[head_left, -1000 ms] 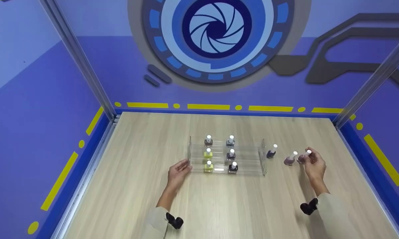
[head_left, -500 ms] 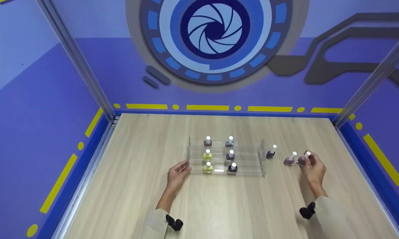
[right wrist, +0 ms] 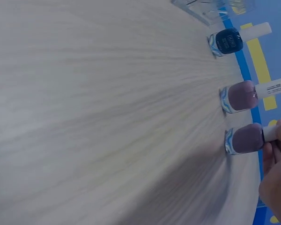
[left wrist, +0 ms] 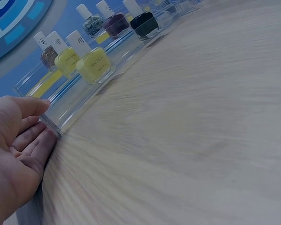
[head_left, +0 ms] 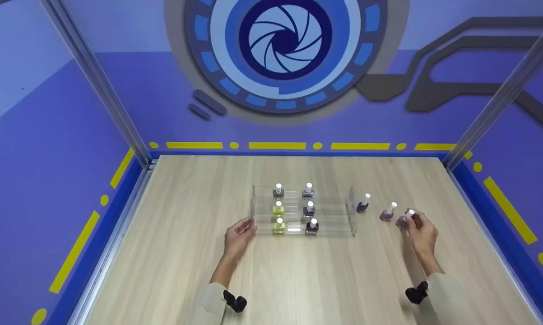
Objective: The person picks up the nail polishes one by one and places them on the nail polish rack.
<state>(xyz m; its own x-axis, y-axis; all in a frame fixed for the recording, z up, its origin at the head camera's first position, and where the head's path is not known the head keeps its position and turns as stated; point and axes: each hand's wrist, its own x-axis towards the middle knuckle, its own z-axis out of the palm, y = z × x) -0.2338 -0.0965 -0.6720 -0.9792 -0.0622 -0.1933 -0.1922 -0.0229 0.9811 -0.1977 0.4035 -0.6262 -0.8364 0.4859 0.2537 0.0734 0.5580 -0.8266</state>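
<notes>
A clear tiered display rack stands mid-table. My left hand holds its left end panel, thumb and fingers on either side in the left wrist view. On the rack, nail polish bottles form two columns: a brown glittery one and two yellow ones, then a grey speckled one, a dark purple one and a black one. To the right, my right hand pinches the white cap of a mauve nail polish bottle; its base appears at table level.
Beside the held bottle stands another mauve nail polish bottle. A dark blue nail polish bottle stands nearer the rack's right end. Printed blue wall panels with metal posts enclose the wooden table.
My right hand and the mauve nail polish bottle have shifted slightly toward the table's front, relative to the neighbouring bottle. The left hand stays at the rack. The head view has shifted slightly.
</notes>
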